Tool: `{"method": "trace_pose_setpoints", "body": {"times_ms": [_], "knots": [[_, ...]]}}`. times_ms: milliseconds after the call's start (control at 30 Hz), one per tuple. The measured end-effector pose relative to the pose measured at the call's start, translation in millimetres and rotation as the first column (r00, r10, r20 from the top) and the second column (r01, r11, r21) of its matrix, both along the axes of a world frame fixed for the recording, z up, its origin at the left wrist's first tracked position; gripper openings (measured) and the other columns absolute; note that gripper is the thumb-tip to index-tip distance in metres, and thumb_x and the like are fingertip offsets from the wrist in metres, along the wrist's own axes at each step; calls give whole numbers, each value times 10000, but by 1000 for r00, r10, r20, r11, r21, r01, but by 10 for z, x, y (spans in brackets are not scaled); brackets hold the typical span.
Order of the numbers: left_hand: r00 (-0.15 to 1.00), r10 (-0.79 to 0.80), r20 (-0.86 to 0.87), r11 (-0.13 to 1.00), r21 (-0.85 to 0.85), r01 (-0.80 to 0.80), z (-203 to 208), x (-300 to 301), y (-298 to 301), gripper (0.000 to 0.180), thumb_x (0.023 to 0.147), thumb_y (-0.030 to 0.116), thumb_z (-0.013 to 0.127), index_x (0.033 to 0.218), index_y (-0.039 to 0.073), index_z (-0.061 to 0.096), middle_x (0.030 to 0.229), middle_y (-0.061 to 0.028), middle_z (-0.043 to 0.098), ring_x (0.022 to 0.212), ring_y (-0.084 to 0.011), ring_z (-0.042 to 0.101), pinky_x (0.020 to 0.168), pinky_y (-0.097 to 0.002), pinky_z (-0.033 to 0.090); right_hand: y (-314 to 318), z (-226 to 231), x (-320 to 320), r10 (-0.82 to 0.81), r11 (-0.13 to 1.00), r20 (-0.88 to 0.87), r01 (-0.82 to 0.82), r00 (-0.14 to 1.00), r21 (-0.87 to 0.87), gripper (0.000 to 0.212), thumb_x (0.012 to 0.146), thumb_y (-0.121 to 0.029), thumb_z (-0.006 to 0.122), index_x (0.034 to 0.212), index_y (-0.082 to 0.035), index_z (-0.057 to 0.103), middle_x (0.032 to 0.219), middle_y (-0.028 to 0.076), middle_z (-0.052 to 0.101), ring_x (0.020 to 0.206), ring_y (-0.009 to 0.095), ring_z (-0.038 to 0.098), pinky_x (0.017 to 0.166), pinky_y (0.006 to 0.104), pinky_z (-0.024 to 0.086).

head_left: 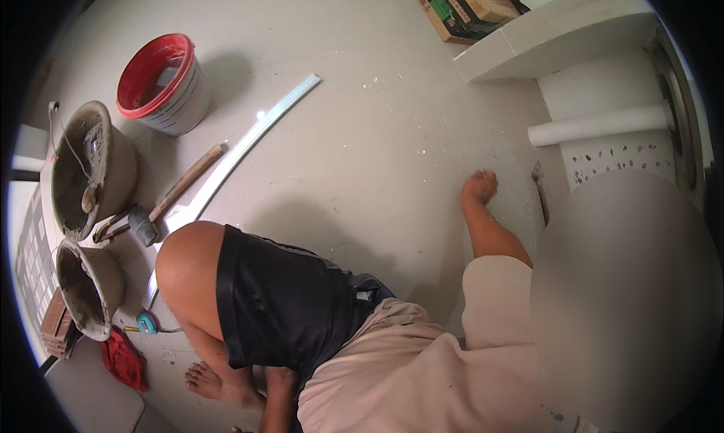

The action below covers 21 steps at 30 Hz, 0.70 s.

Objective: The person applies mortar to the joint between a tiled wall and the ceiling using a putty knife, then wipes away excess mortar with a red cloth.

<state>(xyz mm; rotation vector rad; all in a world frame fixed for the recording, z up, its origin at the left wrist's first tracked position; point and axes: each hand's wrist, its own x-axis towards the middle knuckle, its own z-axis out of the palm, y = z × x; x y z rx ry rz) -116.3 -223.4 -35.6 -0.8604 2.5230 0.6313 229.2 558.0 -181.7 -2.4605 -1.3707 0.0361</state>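
Neither my left hand nor my right hand can be made out. Another person in a beige shirt and black shorts crouches low and fills the lower middle. That person's hand rests near the floor with curled fingers; I see nothing held in it. Part of a second arm shows beside the shorts at the lower edge, and whose it is stays unclear. Beside the bent knee lie a long metal straightedge and a rubber mallet with a wooden handle. A blue tape measure lies near the bare foot.
Two mortar-stained basins stand at the left, below a white bucket with a red rim. A red cloth and stacked brown tiles lie lower left. Cardboard boxes, a ledge and a white pipe occupy the right.
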Motion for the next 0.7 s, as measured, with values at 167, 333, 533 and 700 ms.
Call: {"method": "trace_pose_setpoints", "body": {"times_ms": [167,333,533,700], "knots": [[968,-222,117,971,-58,230,272,-123,182,491,1042,391,570,979,-64,741,983,-177,772,897,-295,702,829,-428,550,-386,-62,589,-242,927,196,286,950,-244,489,1070,-380,495,1440,-61,516,1427,185,490,1312,359,482,1088,535,449],[893,-402,201,897,-107,428,321,-303,310,526,1059,407,506,1005,-58,747,967,-181,760,846,-325,683,824,-484,517,-174,-111,1243,-345,876,156,378,925,-300,555,1053,-440,508,1476,-80,496,1451,205,456,1326,381,467,1080,550,463],[930,-246,272,956,-93,279,578,-381,435,498,1040,369,527,1102,-89,715,1047,-240,731,942,-365,670,872,-478,518,320,-233,1394,-303,899,239,360,922,-248,505,1051,-443,499,1418,-103,574,1440,204,478,1277,385,522,1035,545,511],[947,-294,134,955,5,296,493,-659,-23,362,1004,327,600,961,-29,650,764,-137,693,643,-247,668,546,-371,512,980,-574,2953,162,784,375,112,913,-611,577,1008,-466,590,1422,-73,504,1341,221,580,1181,372,621,949,514,551]]}}
